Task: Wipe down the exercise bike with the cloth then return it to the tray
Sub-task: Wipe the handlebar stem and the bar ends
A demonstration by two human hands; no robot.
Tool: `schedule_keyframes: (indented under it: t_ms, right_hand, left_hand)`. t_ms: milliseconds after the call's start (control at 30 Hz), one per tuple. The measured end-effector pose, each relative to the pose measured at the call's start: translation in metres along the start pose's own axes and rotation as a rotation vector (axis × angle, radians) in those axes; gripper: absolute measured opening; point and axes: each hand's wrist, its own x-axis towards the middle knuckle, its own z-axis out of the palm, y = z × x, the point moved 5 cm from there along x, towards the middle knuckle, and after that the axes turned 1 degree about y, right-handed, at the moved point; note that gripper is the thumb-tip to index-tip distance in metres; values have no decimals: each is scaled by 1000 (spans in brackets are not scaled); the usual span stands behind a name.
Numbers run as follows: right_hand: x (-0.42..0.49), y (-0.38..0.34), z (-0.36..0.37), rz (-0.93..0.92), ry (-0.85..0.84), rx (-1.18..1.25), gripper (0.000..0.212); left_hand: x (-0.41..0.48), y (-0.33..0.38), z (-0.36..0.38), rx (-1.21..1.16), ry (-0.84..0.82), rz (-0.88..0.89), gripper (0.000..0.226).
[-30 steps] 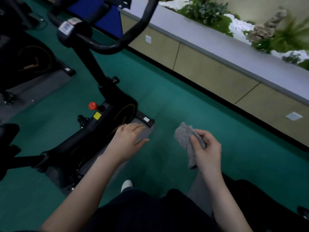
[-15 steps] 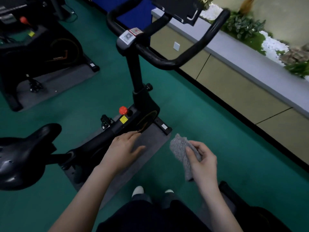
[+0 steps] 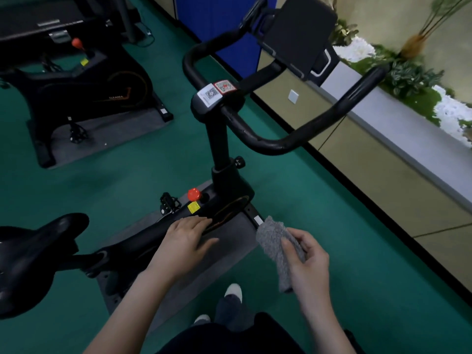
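— What's changed in the last second?

— Mostly where the person is looking. The head has come up, so the whole exercise bike point(image 3: 222, 190) now shows: the handlebars point(image 3: 281, 143), the tablet holder point(image 3: 301, 34) above them, and the saddle point(image 3: 33, 254) off to the left. A second ago only the lower frame and part of the bars were in sight.

— And the hands?

— Hardly moved. The left hand point(image 3: 187, 238) is still spread flat with straight fingers on the sloping frame, just below the red knob point(image 3: 194, 194), holding nothing. I can't tell how firmly it presses. The right hand point(image 3: 310, 261) keeps the grey cloth point(image 3: 274, 241) pinched between thumb and fingers.

— Is the cloth on the bike?

— No. It hangs bunched in the air over the edge of the grey mat point(image 3: 229, 241), just beside the frame, touching no part of it.

— So what does that mean?

— I'd say the person is picking the next surface, probably the handlebars or the post. Wiping looks unfinished, and the tray isn't in sight at all.
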Motion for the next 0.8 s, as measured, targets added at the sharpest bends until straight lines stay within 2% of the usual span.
schedule_keyframes:
  t_ms: [267,567,800]
  right_hand:
    - [59,-19,-10,-72,-22,76,26]
    - [75,-50,21,-149,-108,74,25]
    - [88,-84,54,-191,-34,105,28]
  left_hand:
    - [41,30,-27,-52,162,18,52]
    - [68,22,-60,-88,280,40,49]
    - [115,7,-98,-125,312,219,50]
